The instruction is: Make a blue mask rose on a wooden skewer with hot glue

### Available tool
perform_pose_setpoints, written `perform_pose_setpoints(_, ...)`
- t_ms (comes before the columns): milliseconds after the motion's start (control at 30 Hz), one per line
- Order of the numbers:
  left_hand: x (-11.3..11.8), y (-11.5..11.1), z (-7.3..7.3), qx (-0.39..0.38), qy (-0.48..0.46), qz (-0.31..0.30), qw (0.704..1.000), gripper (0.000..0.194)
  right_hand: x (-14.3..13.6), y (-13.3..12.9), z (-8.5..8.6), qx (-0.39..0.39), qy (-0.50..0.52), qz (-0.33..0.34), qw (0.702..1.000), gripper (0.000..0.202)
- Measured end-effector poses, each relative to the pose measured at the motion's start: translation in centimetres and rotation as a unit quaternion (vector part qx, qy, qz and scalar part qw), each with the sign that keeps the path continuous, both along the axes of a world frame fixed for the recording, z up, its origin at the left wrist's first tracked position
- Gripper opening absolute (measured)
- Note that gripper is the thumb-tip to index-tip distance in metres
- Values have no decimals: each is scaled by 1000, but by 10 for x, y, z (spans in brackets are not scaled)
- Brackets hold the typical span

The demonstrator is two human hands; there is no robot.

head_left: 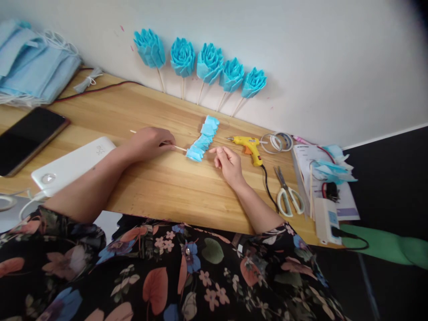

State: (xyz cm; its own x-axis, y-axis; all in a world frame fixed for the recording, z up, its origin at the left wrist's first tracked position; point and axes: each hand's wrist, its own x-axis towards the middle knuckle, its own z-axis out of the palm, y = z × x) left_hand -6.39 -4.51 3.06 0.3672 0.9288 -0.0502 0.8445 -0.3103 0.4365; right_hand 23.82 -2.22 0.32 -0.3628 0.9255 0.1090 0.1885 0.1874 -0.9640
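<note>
My left hand (pixel 154 141) is closed around a thin wooden stick (pixel 181 148), whose back end pokes out behind the fingers. The stick's front end meets the lower end of a pleated light-blue strip (pixel 203 139) lying on the table. Just right of that strip is my right hand (pixel 229 164), its index finger reaching out and the other fingers loosely bent; I see nothing in it. A yellow glue gun (pixel 249 146) lies to the right of this hand, nozzle facing left. Several blue fabric-like flowers (pixel 209 64) on sticks lean against the wall.
Scissors (pixel 288 194), tape rolls (pixel 281 141), papers (pixel 346 200) and a white power strip (pixel 327 220) lie at right. A phone (pixel 31 138), white power bank (pixel 73 167) and stacked face masks (pixel 36 67) are at left. The glue gun's black cord (pixel 267 183) runs toward the table's front edge.
</note>
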Motion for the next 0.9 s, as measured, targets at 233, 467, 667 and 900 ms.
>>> perform_pose_setpoints(233, 1, -1, 1, -3, 2, 9, 1000, 43, 1, 0, 0, -2, -19, 0, 1000, 58)
perform_pose_setpoints(467, -1, 0, -5, 13, -9, 6, 1000, 36, 1, 0, 1, -4, -15, -3, 1000, 58)
perform_pose_setpoints(667, -1, 0, -5, 17, -12, -2, 1000, 37, 1, 2, -2, -4, -9, -1, 1000, 56)
perform_pose_setpoints(900, 4, -1, 1, 5, 7, 9, 1000, 37, 1, 3, -3, 9, -2, -1, 1000, 53)
